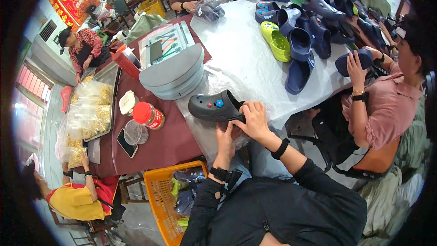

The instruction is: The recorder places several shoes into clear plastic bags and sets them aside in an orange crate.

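Observation:
A black clog (210, 107) with small charms, a blue flower among them, is held up over the clear plastic sheeting at the table's near edge. Its toe points left. My right hand (254, 119) grips the heel end, with the thumb along the lower side and the fingers at the opening. From below, my left hand (225, 142) holds the underside near the heel, its fingers partly hidden by the shoe. Clear plastic (236, 79) lies spread on the table around the clog.
Navy clogs (301, 45) and a lime green clog (276, 41) pile up at the far right. Grey stacked pieces (175, 75), a red-lidded jar (149, 115) and a phone (127, 143) lie left. An orange basket (157, 200) stands below. Several people work around the table.

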